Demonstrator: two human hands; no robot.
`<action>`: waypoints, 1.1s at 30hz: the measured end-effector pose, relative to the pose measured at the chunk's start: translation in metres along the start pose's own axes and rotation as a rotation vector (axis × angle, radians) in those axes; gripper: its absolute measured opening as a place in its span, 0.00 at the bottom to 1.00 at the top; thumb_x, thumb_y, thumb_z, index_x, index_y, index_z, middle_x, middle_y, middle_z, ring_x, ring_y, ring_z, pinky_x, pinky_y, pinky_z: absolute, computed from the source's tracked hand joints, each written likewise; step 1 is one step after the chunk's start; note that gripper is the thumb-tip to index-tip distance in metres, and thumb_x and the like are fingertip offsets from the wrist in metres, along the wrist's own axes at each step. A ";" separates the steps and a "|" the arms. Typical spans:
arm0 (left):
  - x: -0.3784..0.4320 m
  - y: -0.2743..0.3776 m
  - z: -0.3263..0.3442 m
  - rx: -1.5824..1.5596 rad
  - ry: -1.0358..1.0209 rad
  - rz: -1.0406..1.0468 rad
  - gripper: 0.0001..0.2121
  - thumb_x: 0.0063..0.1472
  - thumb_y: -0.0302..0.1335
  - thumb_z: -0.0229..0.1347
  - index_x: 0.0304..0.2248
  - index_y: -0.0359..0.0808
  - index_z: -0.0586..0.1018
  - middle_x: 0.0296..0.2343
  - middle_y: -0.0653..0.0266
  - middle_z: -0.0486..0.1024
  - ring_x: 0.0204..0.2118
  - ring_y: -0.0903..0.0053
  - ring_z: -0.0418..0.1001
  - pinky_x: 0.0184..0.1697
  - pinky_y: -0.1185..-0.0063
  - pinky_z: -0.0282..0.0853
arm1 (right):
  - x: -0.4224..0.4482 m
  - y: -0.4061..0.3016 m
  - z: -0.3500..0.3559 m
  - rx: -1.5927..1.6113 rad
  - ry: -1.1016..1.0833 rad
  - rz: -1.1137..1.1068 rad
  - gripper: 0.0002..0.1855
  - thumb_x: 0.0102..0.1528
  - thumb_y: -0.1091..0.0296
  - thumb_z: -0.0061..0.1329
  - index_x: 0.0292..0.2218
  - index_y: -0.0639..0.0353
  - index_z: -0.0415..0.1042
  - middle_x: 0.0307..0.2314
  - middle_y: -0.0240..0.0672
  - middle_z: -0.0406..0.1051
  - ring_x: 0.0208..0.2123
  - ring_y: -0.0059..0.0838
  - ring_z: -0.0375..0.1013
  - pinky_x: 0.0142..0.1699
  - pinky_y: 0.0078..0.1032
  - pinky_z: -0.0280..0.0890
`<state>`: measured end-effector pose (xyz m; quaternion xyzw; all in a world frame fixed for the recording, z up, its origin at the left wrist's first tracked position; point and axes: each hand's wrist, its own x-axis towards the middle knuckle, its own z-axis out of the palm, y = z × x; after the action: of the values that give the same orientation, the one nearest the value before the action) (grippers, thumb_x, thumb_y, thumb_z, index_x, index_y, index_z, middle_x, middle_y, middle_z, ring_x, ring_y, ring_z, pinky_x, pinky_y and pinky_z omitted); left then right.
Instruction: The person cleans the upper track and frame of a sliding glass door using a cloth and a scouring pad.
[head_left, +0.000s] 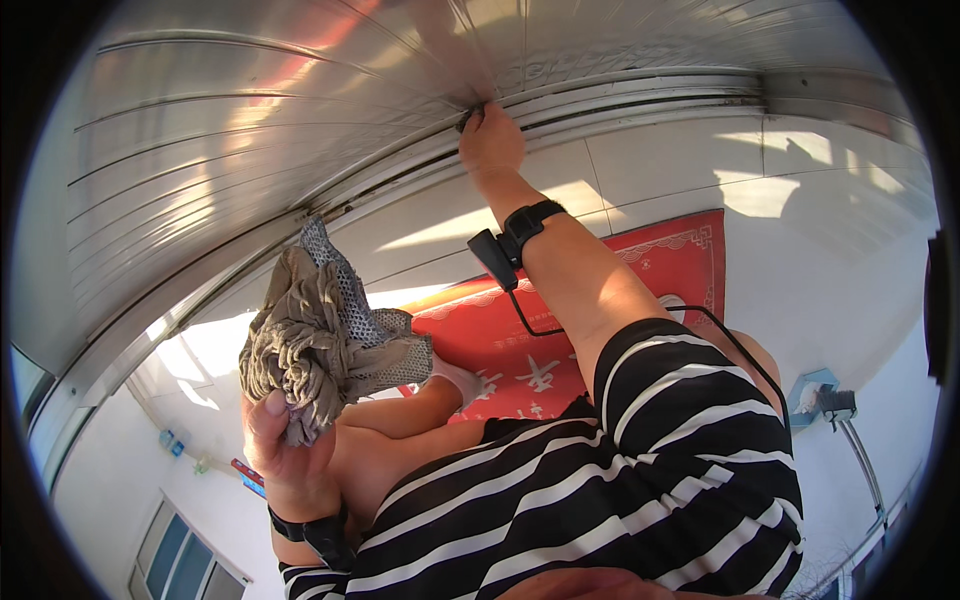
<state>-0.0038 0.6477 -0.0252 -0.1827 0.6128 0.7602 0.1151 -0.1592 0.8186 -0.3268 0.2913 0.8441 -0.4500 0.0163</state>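
My left hand (289, 442) grips a bunched, dirty grey-brown cloth (300, 330) with a grey mesh-patterned part hanging from it, held up near the metal frame. My right hand (493, 142) reaches forward to the sliding track (630, 101) at the foot of a shiny ribbed metal panel (300, 127). Its fingers are curled around a small dark thing (471, 118) pressed at the edge of the track; what it is cannot be made out. Dark grime shows along the groove of the track. Both wrists wear black straps, and a device with a cable hangs at the right one.
A red mat (667, 262) with white writing lies on the pale floor tiles (675, 157), under my legs. At the right, a brush-like head on a long handle (836, 405) stands by a light-blue dustpan (806, 397). A window (180, 559) is at the lower left.
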 end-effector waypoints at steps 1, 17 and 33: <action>0.000 0.000 0.003 0.014 0.038 -0.003 0.34 0.48 0.31 0.52 0.53 0.23 0.55 0.47 0.46 0.63 0.50 0.62 0.63 0.55 0.68 0.56 | -0.001 -0.003 0.001 -0.003 -0.006 -0.002 0.13 0.55 0.61 0.38 0.32 0.61 0.68 0.28 0.48 0.71 0.33 0.50 0.70 0.38 0.41 0.65; -0.015 0.015 -0.040 0.028 0.119 0.003 0.36 0.47 0.33 0.52 0.52 0.21 0.55 0.47 0.46 0.63 0.51 0.61 0.63 0.55 0.68 0.55 | 0.003 0.003 0.003 -0.006 0.212 0.100 0.10 0.53 0.64 0.40 0.29 0.61 0.68 0.27 0.46 0.72 0.32 0.47 0.71 0.35 0.40 0.66; -0.025 0.017 -0.035 -0.058 0.096 0.073 0.35 0.47 0.33 0.53 0.52 0.21 0.55 0.47 0.46 0.63 0.50 0.61 0.63 0.55 0.69 0.55 | 0.003 -0.004 -0.007 -0.034 0.171 0.148 0.14 0.53 0.61 0.38 0.32 0.61 0.70 0.29 0.48 0.72 0.35 0.50 0.71 0.39 0.42 0.66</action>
<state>0.0172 0.6110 -0.0064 -0.1996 0.6014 0.7718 0.0526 -0.1623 0.8235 -0.3210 0.3896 0.8261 -0.4068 -0.0176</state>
